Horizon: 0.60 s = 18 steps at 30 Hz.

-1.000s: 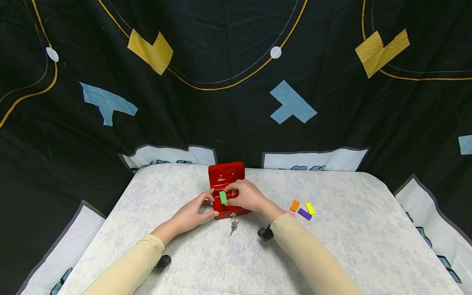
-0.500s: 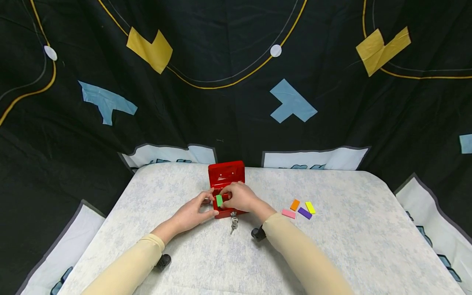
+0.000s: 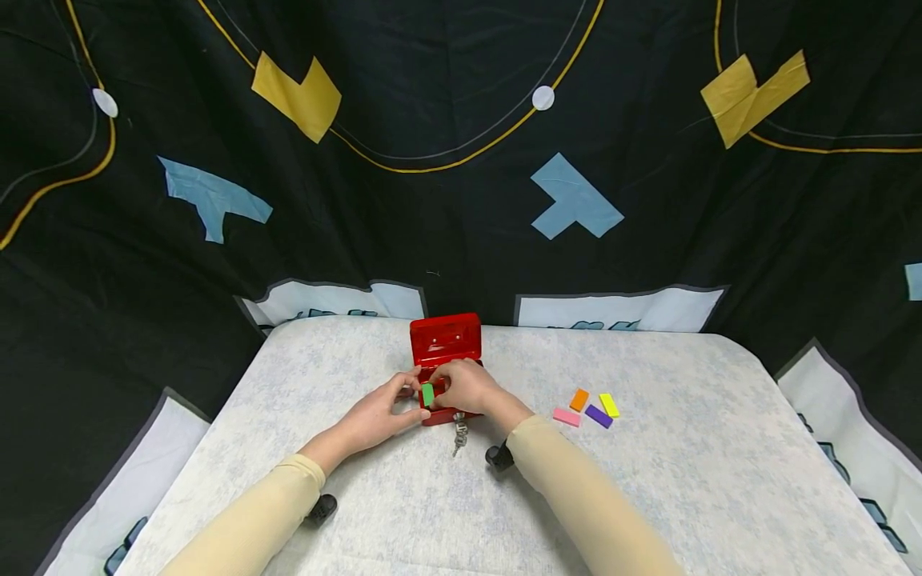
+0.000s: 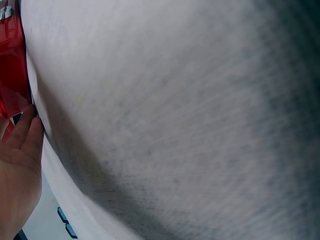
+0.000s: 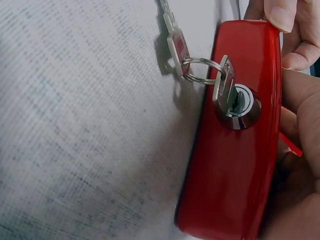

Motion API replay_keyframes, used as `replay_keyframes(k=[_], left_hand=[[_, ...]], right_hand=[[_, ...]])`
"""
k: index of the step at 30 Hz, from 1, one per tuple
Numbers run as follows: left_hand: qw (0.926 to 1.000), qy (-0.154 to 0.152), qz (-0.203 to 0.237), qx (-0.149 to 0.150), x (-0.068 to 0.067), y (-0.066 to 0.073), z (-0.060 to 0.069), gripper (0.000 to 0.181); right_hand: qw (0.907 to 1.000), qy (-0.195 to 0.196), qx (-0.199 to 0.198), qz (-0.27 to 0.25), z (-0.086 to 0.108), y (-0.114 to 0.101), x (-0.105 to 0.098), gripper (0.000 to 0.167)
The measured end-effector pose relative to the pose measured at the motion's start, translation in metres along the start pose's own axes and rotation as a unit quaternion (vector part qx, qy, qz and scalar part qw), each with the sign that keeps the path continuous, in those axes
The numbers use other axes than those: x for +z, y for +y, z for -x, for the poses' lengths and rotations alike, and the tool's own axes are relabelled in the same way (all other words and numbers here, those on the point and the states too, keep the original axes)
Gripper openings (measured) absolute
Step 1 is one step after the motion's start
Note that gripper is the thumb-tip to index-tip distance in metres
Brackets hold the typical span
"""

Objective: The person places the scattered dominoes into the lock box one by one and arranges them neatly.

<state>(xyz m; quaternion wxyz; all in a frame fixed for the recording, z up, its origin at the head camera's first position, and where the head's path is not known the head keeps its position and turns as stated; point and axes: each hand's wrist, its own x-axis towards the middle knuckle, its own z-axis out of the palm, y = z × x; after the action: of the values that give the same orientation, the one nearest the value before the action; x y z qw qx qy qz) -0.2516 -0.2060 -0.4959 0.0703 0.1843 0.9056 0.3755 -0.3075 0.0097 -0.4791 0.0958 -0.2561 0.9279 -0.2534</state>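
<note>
A small red metal cash box (image 3: 445, 336) stands with its lid raised near the back of the table. My right hand (image 3: 471, 386) reaches into it, pinching a green block (image 3: 428, 394) at the left side of the inside. With thumb and fingers spread, my left hand (image 3: 370, 413) holds the box's left side; the right wrist view shows its thumb (image 5: 281, 16) at the front corner. One key sits in the front lock (image 5: 240, 107), and a ring (image 5: 202, 65) links it to a second, dangling key (image 5: 178, 47). My right hand hides much of the box's inside.
Pink (image 3: 567, 417), orange (image 3: 579, 400), purple (image 3: 599, 416) and yellow (image 3: 609, 405) blocks lie on the pale cloth-covered table (image 3: 691, 472), right of the box. A black curtain (image 3: 446, 232) hangs behind the table.
My right hand has carried the green block left and lower into the box. The pink block, partly covered by my right sleeve earlier, now shows fully. My left hand stays put.
</note>
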Motion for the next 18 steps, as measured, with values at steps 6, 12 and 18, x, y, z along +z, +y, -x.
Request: replay_keyframes(k=[6,12,18], left_hand=[[1.0000,0.001,0.003,-0.001,0.0003,-0.0004,-0.0004,0.046],[1.0000,0.001,0.001,0.001,0.0007,-0.0004,-0.0005,0.045],[1.0000,0.000,0.001,-0.003,-0.0002,0.0007,-0.0003,0.045]], right_hand=[[1.0000,0.001,0.007,0.002,-0.0008,-0.0013,0.0014,0.036],[0.9999,-0.002,0.012,0.002,-0.0025,-0.0027,0.0032,0.037],[0.9999,-0.008,0.012,0.005,-0.0037,-0.0035,0.0050,0.038]])
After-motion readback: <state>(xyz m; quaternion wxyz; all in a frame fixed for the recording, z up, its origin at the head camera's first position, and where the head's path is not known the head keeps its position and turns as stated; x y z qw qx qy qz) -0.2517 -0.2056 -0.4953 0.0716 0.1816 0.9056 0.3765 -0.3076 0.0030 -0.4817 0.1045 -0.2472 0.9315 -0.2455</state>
